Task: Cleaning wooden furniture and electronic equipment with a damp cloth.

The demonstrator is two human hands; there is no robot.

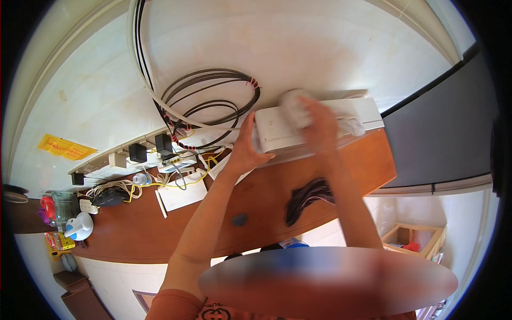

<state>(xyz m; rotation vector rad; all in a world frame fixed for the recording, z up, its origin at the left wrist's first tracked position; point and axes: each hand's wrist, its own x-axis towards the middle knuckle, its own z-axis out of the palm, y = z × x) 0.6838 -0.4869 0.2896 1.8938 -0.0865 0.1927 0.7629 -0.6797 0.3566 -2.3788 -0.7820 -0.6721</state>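
Observation:
A long white box-like unit [276, 130] lies against the wall at the back of a reddish-brown wooden table [272, 192]. My left hand [248, 150] braces its left end, thumb and fingers spread around the corner. On its upper face my right hand [322, 124], blurred, presses a whitish cloth [294, 108]. Another piece of light cloth [352, 126] shows just right of that hand. A dark bundle of fabric or hair-like strands [308, 198] lies on the table beneath my right forearm. Left of it sits a small dark grey object [239, 219].
Coiled black cables [208, 76] hang on the wall at left. Below them are a power strip with black adapters [138, 153], a white router [182, 192], a black device [110, 198] and a clear plastic jar [66, 206]. A large dark grey panel [440, 120] borders the right.

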